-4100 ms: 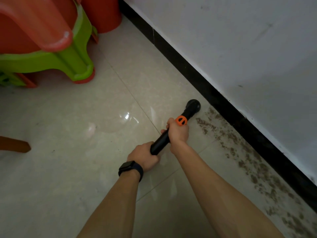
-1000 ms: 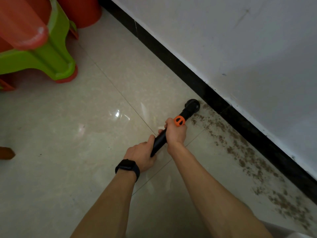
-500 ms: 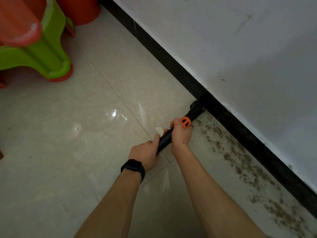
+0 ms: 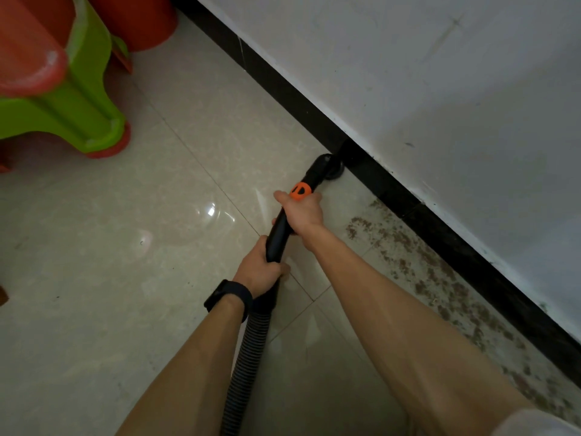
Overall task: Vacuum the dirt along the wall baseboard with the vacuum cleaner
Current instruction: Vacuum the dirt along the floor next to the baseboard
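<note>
The black vacuum wand (image 4: pixel 278 234) carries an orange ring (image 4: pixel 300 191), and its round nozzle (image 4: pixel 327 167) touches the black baseboard (image 4: pixel 440 234) under the white wall. My right hand (image 4: pixel 303 212) grips the wand just below the orange ring. My left hand (image 4: pixel 259 269), with a black watch on the wrist, holds the wand's lower end where the ribbed hose (image 4: pixel 248 357) joins. Brown dirt (image 4: pixel 446 278) lies scattered on the beige tiles along the baseboard, to the right of the nozzle and toward me.
A green plastic stool (image 4: pixel 81 114) stacked with red ones stands at the upper left. A red bucket (image 4: pixel 138 23) sits near the wall's far end. A glossy tiled floor (image 4: pixel 125 247) spreads to the left.
The nozzle has slid forward up against the baseboard, past the near end of the dirt strip. The floor just behind it looks cleaner, and the hose has come into view.
</note>
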